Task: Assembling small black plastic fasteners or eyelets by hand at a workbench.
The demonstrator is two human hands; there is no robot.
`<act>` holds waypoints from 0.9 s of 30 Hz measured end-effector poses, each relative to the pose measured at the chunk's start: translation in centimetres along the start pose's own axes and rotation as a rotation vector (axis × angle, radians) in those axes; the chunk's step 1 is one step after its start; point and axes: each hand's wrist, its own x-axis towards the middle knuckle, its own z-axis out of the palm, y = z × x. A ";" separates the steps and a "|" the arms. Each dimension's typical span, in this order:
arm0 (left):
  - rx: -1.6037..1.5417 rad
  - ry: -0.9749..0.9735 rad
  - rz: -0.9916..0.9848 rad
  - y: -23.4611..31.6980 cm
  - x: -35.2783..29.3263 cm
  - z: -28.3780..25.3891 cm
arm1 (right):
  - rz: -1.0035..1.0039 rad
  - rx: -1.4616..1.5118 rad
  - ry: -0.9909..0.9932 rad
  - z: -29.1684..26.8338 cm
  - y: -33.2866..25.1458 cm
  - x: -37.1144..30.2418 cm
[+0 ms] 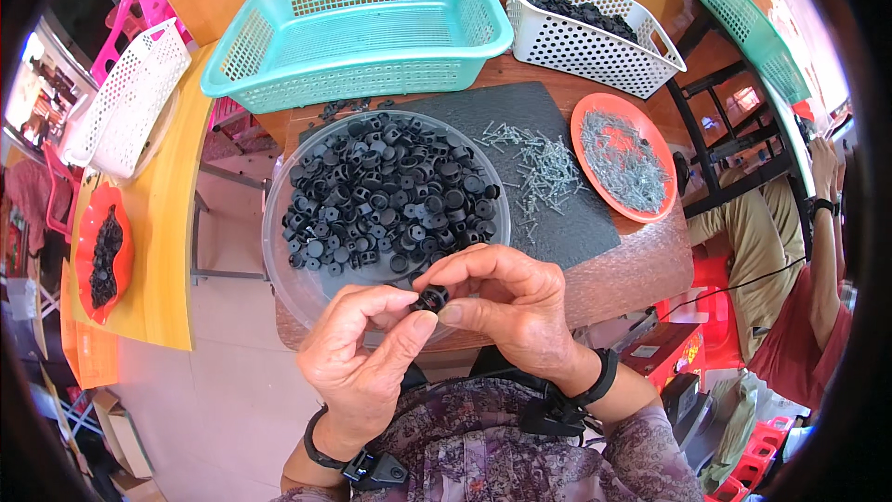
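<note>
A small black plastic part (430, 298) is pinched between both hands, just over the near rim of a clear round tub. My left hand (365, 349) grips it from the left with thumb and forefinger. From the right, the thumb and fingertips of my right hand (509, 305) close on the same part. Beneath and beyond them, the clear tub (276, 251) holds a heap of similar black plastic parts (386, 191). To its right, loose silver screws (548, 172) lie scattered on a dark mat (585, 244).
An orange plate (583, 125) of screws stands at the right. Behind are a turquoise basket (372, 84) and a white basket (595, 65) with black parts. A red tray (90, 223) sits on the yellow table (158, 260) at left. Another person (799, 316) sits at far right.
</note>
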 end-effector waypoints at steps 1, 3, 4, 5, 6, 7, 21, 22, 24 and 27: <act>0.036 -0.010 0.037 0.0 0.0 0.0 | 0.001 -0.001 -0.004 0.1 0.0 0.0; 0.073 -0.016 0.072 -0.1 0.1 0.0 | -0.011 0.051 0.005 0.2 -0.1 -0.1; 0.075 -0.019 0.077 -0.2 0.2 0.0 | -0.009 0.052 0.001 0.1 0.0 -0.1; 0.077 -0.022 0.082 -0.2 0.2 0.0 | -0.005 0.012 -0.005 0.0 0.0 -0.1; 0.076 -0.020 0.082 -0.2 0.1 0.1 | -0.002 -0.029 -0.007 -0.1 0.0 -0.1; 0.056 -0.019 0.050 -0.1 0.1 0.2 | -0.001 -0.030 -0.009 -0.1 0.1 -0.1; 0.049 -0.105 -0.041 -0.3 0.2 -0.1 | -0.015 0.080 0.001 -0.3 0.7 -0.3; 0.051 -0.121 -0.053 -0.1 0.2 -0.1 | -0.015 0.080 -0.001 -0.4 0.7 -0.3; 0.051 -0.138 -0.067 0.0 0.2 0.1 | 0.020 0.113 -0.008 -0.6 0.8 -0.4; -0.013 -0.130 -0.066 0.0 0.1 0.2 | 0.051 0.196 -0.002 -0.6 0.6 -0.5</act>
